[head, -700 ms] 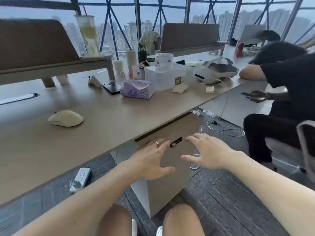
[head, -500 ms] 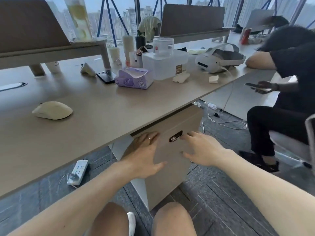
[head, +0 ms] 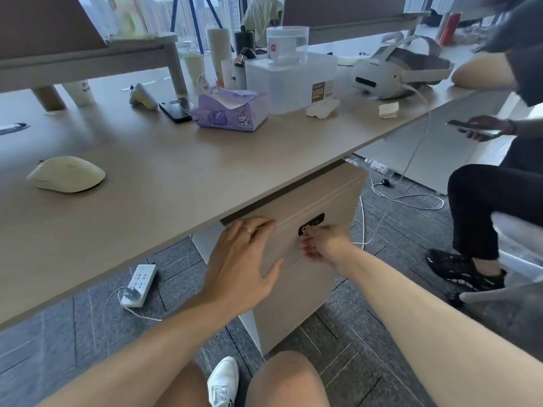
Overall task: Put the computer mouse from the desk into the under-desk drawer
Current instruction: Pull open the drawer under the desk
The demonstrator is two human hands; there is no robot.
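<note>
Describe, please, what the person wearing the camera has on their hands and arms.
Both arms are bare from the frame edge to the wrist: no sleeves, gloves, watch or bracelet visible. The left hand wears a thin, plain band ring on one finger. The right hand shows no rings on the parts in view, though its fingertips are partly hidden. No markings are visible on either arm.

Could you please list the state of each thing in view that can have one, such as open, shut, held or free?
Under-desk drawer: shut.
Computer mouse: lying free on the desk, untouched.
Left hand: open, flat on the drawer front.
Right hand: fingers at the drawer's lock; whether it grips anything, cannot tell.
Tissue pack: open, a sheet sticking out.
Power strip: on the floor, one plug in it.
</note>
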